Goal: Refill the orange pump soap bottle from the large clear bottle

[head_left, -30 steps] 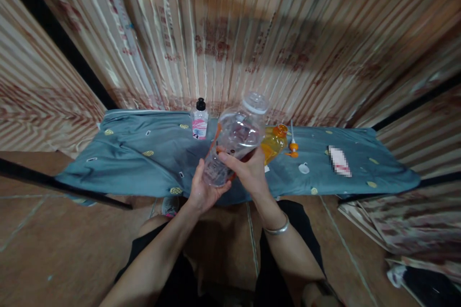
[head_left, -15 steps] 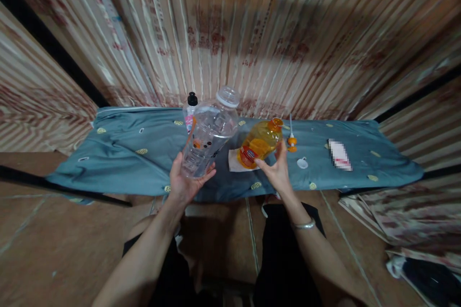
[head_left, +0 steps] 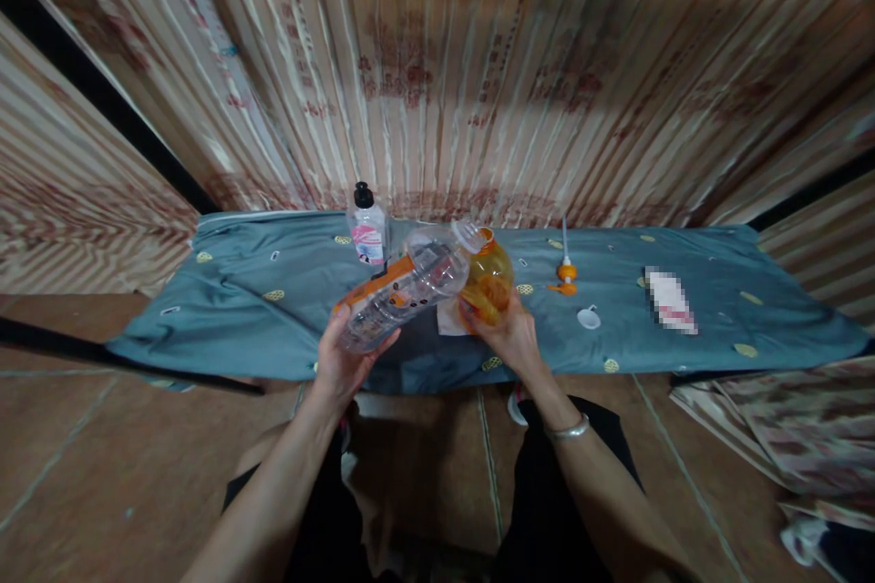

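Observation:
A large clear plastic bottle (head_left: 403, 291) with an orange label strip is held near its base by my left hand (head_left: 345, 360). It leans to the right, and its neck appears to overlap the mouth of an amber bottle (head_left: 493, 273); I cannot tell if they touch. My right hand (head_left: 509, 328) is wrapped round the lower part of that amber bottle, which stands nearly upright over a pale cloth (head_left: 449, 319). Its mouth has no pump on it. Whether the amber bottle rests on the cloth is hidden by my hand.
On the blue cloth-covered bench (head_left: 225, 291) stands a clear bottle with a black cap and pink label (head_left: 367, 232). To the right lie an orange pump top (head_left: 566, 273), a small white funnel (head_left: 588, 318) and a blurred-out white packet (head_left: 670, 299). Striped curtains (head_left: 437, 73) hang behind.
The clear bottle has tipped over to the right, its neck coming down to the amber bottle. My right hand has moved from the amber bottle's upper side to its lower part, and that bottle is more upright.

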Demonstrator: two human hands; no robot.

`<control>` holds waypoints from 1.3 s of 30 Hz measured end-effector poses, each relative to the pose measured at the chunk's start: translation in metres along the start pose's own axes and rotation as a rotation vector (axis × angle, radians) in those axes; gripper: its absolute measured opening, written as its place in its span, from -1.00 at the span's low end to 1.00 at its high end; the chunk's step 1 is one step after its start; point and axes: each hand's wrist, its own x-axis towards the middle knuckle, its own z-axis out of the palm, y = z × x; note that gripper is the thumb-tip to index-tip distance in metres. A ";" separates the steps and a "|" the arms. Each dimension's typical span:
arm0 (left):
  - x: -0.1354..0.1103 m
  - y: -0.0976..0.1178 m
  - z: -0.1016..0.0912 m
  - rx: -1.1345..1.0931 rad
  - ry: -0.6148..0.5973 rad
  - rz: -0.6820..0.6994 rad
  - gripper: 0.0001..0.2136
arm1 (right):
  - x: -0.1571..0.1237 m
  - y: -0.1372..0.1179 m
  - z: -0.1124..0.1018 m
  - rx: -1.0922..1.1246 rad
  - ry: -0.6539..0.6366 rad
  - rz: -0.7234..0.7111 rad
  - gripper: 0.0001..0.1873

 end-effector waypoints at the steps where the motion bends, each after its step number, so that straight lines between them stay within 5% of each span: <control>1: 0.000 0.000 -0.002 0.004 0.001 0.000 -0.58 | -0.002 -0.001 0.000 -0.014 0.001 -0.005 -0.22; 10: -0.001 0.004 -0.003 0.019 0.106 0.116 -0.55 | -0.004 0.004 0.004 -0.055 0.027 -0.118 -0.16; 21: -0.001 0.022 -0.017 0.069 0.057 0.084 -0.51 | -0.003 0.003 0.009 -0.073 0.071 -0.138 -0.23; 29: -0.003 0.030 -0.010 0.136 0.161 0.217 -0.46 | 0.000 0.018 0.010 -0.119 0.105 -0.191 -0.13; 39: -0.008 0.043 -0.022 0.131 0.107 0.306 -0.41 | -0.004 0.018 0.015 -0.116 0.091 -0.158 -0.15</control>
